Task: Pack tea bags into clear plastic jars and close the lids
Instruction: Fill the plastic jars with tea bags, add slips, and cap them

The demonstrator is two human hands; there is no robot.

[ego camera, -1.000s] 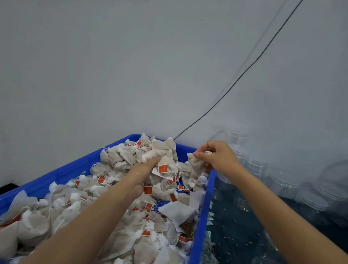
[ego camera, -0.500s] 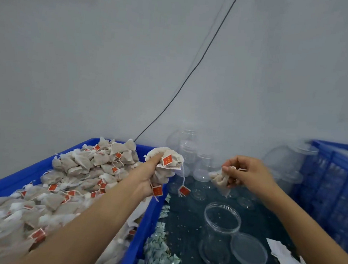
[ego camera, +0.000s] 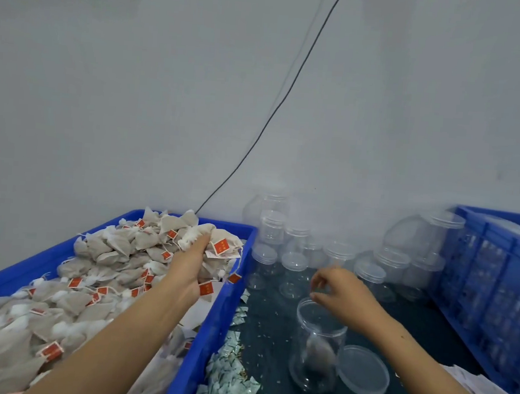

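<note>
A blue bin (ego camera: 210, 333) on the left is heaped with beige tea bags (ego camera: 106, 278) carrying red tags. My left hand (ego camera: 190, 259) grips a bunch of tea bags (ego camera: 217, 243) above the bin's far right corner. An open clear jar (ego camera: 318, 350) stands on the dark table, its lid (ego camera: 363, 371) lying flat beside it on the right. One tea bag (ego camera: 318, 353) is inside the jar, blurred. My right hand (ego camera: 343, 292) hovers over the jar's mouth with fingers loosely spread and nothing in them.
Several empty lidded clear jars (ego camera: 335, 255) crowd the back of the table by the wall. A blue crate (ego camera: 493, 293) stands at the right. Small green-white sachets (ego camera: 228, 381) lie beside the bin, white paper slips (ego camera: 480, 388) at right. A black cable (ego camera: 275, 111) runs down the wall.
My right hand carried a tea bag from the bin to the jar and let it go; the bag now lies inside. My left hand lifted a bunch of tea bags.
</note>
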